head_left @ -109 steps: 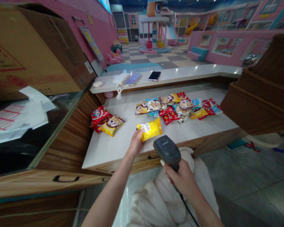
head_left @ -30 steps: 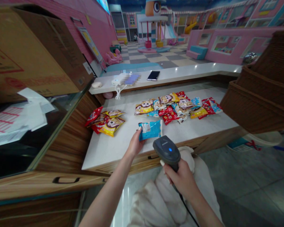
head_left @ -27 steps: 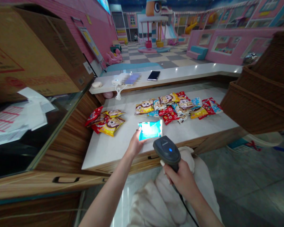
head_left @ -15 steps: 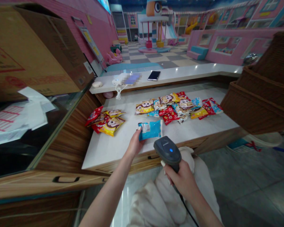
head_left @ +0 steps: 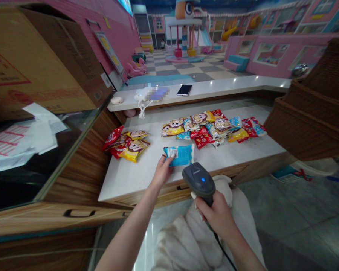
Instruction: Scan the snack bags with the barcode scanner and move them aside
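Note:
Between thumb and fingers, my left hand (head_left: 163, 170) grips the left end of a blue snack bag (head_left: 183, 154), its printed label side facing up. The bag is at the front of the white counter (head_left: 124, 180). My right hand (head_left: 214, 210) is wrapped around the handle of a dark barcode scanner (head_left: 199, 180), whose blue light is lit and whose head points toward the bag. A pile of red, yellow and blue snack bags (head_left: 205, 126) lies behind the blue one. To the left sits a smaller pile of snack bags (head_left: 132, 148), yellow and red.
A raised white ledge (head_left: 223, 86) runs behind the counter, holding a phone (head_left: 184, 90) and a white cable (head_left: 142, 109). At left, a cardboard box (head_left: 51, 64) and papers (head_left: 19, 139) rest on a glass-topped cabinet. A brown woven basket (head_left: 307, 120) stands at right.
My left thumb has shifted from the bag's edge onto its upper face, over part of the label. The scanner has moved very slightly left. The piles are unchanged.

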The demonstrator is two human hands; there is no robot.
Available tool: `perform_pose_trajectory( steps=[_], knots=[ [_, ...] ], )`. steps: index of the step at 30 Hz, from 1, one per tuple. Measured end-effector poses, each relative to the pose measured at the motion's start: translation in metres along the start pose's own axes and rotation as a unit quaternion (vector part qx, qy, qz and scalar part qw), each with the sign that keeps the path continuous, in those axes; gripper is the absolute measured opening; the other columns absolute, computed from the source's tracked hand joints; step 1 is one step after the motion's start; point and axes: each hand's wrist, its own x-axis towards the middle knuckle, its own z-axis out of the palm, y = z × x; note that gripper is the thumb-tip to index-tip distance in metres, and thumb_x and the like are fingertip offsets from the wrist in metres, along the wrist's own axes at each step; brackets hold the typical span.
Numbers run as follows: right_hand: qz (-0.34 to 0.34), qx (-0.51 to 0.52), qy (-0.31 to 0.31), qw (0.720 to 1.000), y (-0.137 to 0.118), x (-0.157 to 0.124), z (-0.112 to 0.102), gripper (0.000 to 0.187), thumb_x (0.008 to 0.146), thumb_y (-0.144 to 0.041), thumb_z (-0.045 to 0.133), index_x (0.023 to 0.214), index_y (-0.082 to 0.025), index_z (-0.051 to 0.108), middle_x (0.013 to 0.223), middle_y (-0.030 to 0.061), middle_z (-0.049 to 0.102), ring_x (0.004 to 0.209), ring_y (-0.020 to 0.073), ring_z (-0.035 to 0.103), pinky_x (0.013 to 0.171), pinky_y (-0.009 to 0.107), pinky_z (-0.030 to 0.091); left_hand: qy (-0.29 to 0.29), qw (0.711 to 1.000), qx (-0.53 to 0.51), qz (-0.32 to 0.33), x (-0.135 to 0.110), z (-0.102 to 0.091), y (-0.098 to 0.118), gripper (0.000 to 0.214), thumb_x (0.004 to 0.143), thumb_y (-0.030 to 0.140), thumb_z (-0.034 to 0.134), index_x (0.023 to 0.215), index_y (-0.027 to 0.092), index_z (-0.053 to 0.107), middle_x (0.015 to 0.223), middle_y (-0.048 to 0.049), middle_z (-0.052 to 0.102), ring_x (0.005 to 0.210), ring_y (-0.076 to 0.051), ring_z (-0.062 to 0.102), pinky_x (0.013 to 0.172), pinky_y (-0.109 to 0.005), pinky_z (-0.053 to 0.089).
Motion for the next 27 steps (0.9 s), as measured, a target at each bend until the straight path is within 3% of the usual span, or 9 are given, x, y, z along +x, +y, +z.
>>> perform_pose_trajectory(
  steps=[7, 13, 20, 24, 27],
  knots=[
    [-0.003, 0.003, -0.007, 1.0, -0.004, 0.0, 0.001, 0.017, 0.084, -0.035, 0.059, 0.074, -0.022, 0.057, 0.046, -0.0075, 0.05, 0.039, 0.0122, 0.048, 0.043, 0.023, 0.038, 0.004, 1.0, -0.014, 0.002, 0.003, 0.0, -0.003, 0.048, 0.067, 0.039, 0.082, 0.109, 0.02, 0.068, 0.107, -0.0051, 0.076, 0.098, -0.025, 0.07, 0.083, -0.034, 0.054],
    [0.004, 0.005, -0.003, 1.0, -0.002, -0.002, 0.001, 0.018, 0.086, -0.035, 0.06, 0.074, -0.021, 0.058, 0.047, -0.0074, 0.05, 0.04, 0.0121, 0.048, 0.043, 0.023, 0.038, 0.019, 1.0, -0.007, 0.002, -0.002, 0.002, 0.002, 0.041, 0.066, 0.037, 0.084, 0.101, 0.02, 0.07, 0.095, 0.0004, 0.074, 0.079, -0.014, 0.065, 0.071, -0.023, 0.048],
    [-0.008, 0.001, 0.009, 1.0, -0.003, -0.002, 0.0, 0.019, 0.085, -0.035, 0.062, 0.073, -0.022, 0.058, 0.045, -0.0073, 0.05, 0.039, 0.013, 0.047, 0.043, 0.024, 0.038, 0.022, 1.0, -0.013, 0.003, 0.0, 0.003, 0.003, 0.038, 0.069, 0.037, 0.082, 0.1, 0.02, 0.069, 0.092, 0.0015, 0.072, 0.079, -0.013, 0.063, 0.069, -0.022, 0.048],
    [-0.009, -0.003, 0.011, 1.0, -0.004, -0.003, -0.004, 0.02, 0.085, -0.035, 0.063, 0.071, -0.022, 0.059, 0.045, -0.0064, 0.051, 0.04, 0.0141, 0.049, 0.044, 0.025, 0.04, 0.042, 0.999, 0.002, 0.007, -0.002, 0.003, 0.004, 0.038, 0.074, 0.043, 0.078, 0.105, 0.022, 0.069, 0.102, -0.0013, 0.074, 0.092, -0.018, 0.067, 0.075, -0.027, 0.053],
    [-0.012, -0.007, 0.011, 1.0, -0.001, -0.004, -0.007, 0.021, 0.086, -0.036, 0.062, 0.071, -0.022, 0.06, 0.044, -0.0055, 0.051, 0.04, 0.0151, 0.049, 0.043, 0.026, 0.039, 0.029, 0.993, 0.076, 0.089, -0.006, 0.0, 0.019, 0.04, 0.081, 0.045, 0.076, 0.115, 0.024, 0.07, 0.119, -0.0046, 0.073, 0.116, -0.024, 0.065, 0.093, -0.031, 0.053]
  ],
)
